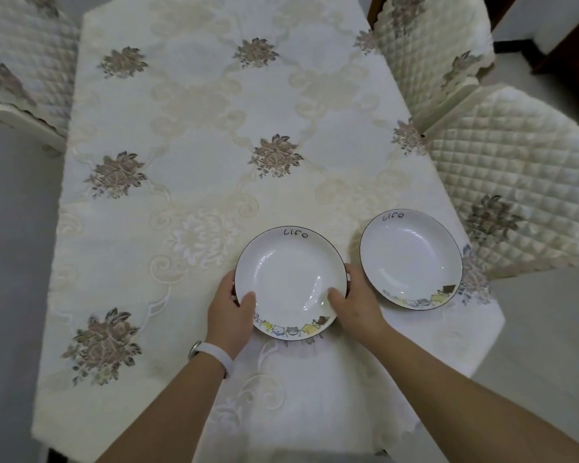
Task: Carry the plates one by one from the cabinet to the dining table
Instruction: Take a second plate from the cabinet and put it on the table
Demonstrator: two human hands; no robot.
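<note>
Our two forearms reach in over the near edge of the table (198,111), with one white band (214,354) on the left wrist. We count two plates, both white with a dark rim, the word "Life" on the far side and a row of small drawn figures on the near side. The left grip (231,309) and the right grip (356,304) hold the first plate (291,279) between them, one on each side of its rim, thumbs laid inside it and fingers curled under. It sits close to the near edge; we cannot tell whether it rests on the cloth. The second plate (411,255) lies free just beside the right grip, near the table's near right corner. We see three quilted chairs: one (24,61) at the far left corner and two (432,45) (522,178) along the right edge.
</note>
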